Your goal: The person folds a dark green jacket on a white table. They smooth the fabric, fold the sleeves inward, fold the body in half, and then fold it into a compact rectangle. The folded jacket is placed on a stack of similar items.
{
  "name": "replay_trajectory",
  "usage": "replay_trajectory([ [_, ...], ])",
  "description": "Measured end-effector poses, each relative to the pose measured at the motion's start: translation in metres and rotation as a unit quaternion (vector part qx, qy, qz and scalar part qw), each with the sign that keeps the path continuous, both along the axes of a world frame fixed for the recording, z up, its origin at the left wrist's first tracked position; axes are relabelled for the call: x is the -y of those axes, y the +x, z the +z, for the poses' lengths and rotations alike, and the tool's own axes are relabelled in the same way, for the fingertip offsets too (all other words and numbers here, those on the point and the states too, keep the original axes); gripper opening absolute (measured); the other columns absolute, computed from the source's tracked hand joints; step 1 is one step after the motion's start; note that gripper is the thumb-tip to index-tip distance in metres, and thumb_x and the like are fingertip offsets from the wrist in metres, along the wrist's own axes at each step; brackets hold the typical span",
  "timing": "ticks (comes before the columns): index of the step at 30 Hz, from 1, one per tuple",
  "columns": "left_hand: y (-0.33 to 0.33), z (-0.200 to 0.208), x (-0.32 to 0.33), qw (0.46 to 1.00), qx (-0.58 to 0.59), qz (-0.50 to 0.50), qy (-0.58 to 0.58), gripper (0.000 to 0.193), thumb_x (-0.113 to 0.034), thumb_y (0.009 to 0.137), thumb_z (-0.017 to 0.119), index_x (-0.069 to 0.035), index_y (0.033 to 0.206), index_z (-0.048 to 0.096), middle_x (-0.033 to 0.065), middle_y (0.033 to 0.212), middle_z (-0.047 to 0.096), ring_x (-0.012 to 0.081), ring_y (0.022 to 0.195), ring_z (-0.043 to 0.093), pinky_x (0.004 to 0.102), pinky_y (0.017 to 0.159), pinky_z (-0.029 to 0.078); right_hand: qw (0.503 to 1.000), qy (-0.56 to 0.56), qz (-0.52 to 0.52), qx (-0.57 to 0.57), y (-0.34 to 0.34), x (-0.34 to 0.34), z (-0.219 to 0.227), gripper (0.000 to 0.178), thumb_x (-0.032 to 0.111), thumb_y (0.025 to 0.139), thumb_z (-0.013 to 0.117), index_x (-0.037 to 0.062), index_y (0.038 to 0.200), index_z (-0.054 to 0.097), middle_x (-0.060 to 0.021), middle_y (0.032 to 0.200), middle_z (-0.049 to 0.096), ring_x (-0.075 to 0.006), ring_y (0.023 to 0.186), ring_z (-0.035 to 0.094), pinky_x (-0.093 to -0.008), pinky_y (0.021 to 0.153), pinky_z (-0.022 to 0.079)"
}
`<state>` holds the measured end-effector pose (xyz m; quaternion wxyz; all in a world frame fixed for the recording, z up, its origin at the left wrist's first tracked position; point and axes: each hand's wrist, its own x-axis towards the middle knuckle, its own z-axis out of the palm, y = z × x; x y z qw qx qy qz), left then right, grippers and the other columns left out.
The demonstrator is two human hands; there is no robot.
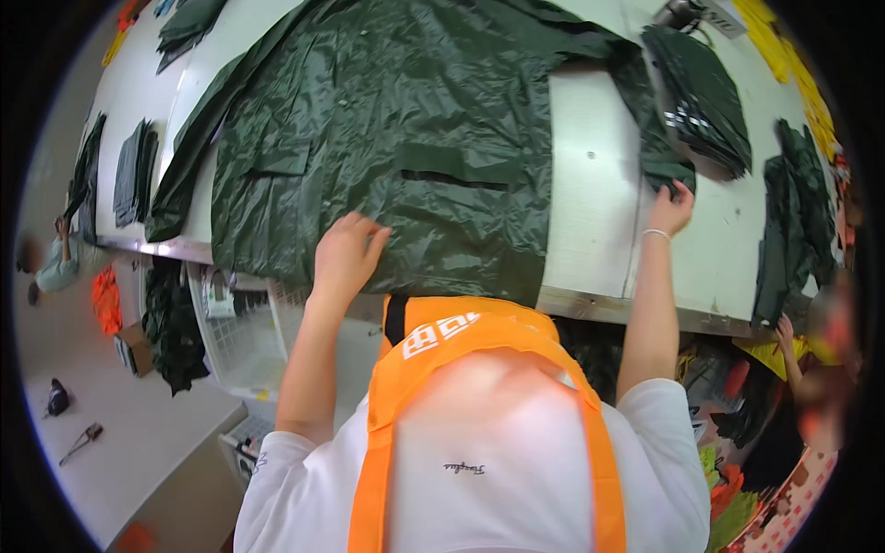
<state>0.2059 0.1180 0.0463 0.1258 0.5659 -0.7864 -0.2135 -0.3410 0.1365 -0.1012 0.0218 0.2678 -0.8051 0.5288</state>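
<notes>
Two hands (346, 251) (671, 212) at green jacket (442, 101) | white basket (249, 346) | contents indistinct

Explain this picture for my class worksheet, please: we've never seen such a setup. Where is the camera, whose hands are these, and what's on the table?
There is no machine here, just a person using two bare hands. The one picture comes from a wide fisheye camera worn on the person's head, looking down, so straight edges bend near the rim. The orange apron at the bottom is the wearer's own.

A glossy dark green jacket is spread across the pale table, with a folded dark green stack at the upper right. The left hand is at the jacket's lower part, fingers loosely curved; the right hand holds the end of a sleeve.
</notes>
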Motion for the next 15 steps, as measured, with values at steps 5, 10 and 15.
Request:
replay_trajectory([
  [5,-0.099,0.011,0.009,0.929,-0.353,-0.09,0.065,0.038,-0.02,0.089,0.059,-0.005,0.124,0.053,0.0101,0.116,0.06,0.0202,0.108,0.057,0.0316,0.089,0.044,0.91,-0.076,0.249,-0.323,0.167,-0.003,0.113,0.03,-0.01,0.07,0.058,0.0119,0.088,0.066,-0.0052,0.086,0.063,-0.0227,0.07,0.06,-0.0302,0.066,0.049],
  [10,-0.139,-0.028,0.016,0.768,-0.608,-0.028,0.2,0.052,-0.025,0.092,0.056,-0.003,0.135,0.037,0.0134,0.128,0.051,0.0213,0.121,0.047,0.0356,0.101,0.037,0.772,-0.039,0.514,-0.372,0.26,-0.043,0.155,0.027,0.006,0.07,0.063,0.0154,0.095,0.066,-0.0017,0.088,0.061,-0.0186,0.066,0.059,-0.0317,0.057,0.047],
  [15,-0.124,-0.011,0.003,0.529,-0.732,-0.021,0.429,0.037,-0.022,0.096,0.045,-0.009,0.13,0.044,0.0064,0.124,0.054,0.0213,0.116,0.051,0.0399,0.095,0.043,0.812,-0.119,0.528,-0.22,0.274,-0.069,0.179,0.035,-0.002,0.076,0.061,0.0108,0.108,0.063,-0.0045,0.099,0.061,-0.0139,0.06,0.052,-0.0246,0.053,0.043],
])
